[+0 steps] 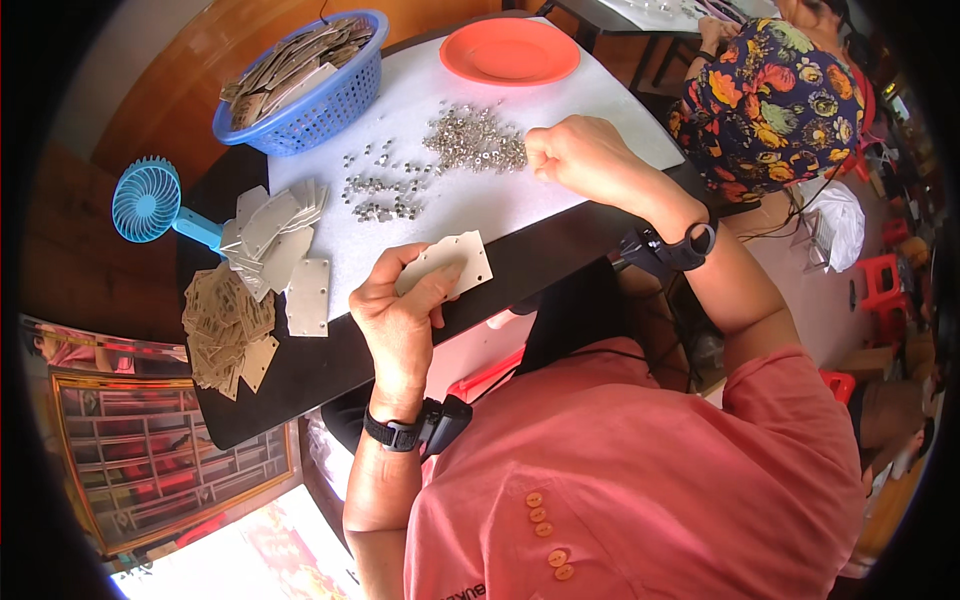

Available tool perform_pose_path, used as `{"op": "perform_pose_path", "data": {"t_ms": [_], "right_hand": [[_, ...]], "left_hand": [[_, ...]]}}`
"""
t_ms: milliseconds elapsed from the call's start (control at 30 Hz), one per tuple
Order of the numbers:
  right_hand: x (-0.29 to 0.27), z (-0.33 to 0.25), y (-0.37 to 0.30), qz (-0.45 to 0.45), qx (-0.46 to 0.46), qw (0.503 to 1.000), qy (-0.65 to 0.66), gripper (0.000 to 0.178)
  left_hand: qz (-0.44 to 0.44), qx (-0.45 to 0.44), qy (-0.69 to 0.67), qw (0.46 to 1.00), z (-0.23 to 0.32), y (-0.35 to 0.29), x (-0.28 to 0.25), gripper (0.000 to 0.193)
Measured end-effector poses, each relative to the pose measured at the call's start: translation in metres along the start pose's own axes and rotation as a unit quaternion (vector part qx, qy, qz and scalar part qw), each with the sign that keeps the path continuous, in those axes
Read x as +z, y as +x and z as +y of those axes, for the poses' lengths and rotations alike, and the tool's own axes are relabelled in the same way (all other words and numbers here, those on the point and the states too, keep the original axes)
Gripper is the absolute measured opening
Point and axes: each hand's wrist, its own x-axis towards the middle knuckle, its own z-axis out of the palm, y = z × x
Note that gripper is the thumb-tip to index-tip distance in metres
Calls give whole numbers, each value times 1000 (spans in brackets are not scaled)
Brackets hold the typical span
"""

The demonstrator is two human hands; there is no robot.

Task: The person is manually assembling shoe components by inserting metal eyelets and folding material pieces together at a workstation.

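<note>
My left hand (393,315) is closed on a thin, pale flat plate (468,262) with small holes along its edges, tilted above the table's near edge. The thumb lies across its face. My right hand (580,155) is curled at the right end of a pile of small shiny metal nuts (470,138). Its fingertips are bent under, so whatever they hold cannot be made out. More loose metal nuts (383,198) lie scattered left of the pile, on a white sheet (415,75).
Left on the dark table lie stacked pale plates (275,230) and a heap of brown plates (228,318). A blue handheld fan (147,203) rests beside them. Behind are a blue basket (345,100) full of plates and an orange-red dish (510,50). Another person (775,110) sits at upper right.
</note>
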Motion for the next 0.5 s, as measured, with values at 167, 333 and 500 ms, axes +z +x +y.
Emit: {"op": "perform_pose_path", "data": {"t_ms": [167,333,500], "right_hand": [[8,-19,-17,78,-79,982,153,7],[44,-58,-24,170,-179,935,255,11],[50,-52,-19,153,-96,943,280,10]], "left_hand": [[1,-1,0,1000,1,-1,1,20],[10,-9,5,1000,1,1,3,22],[30,-8,-12,999,0,3,8,21]]}}
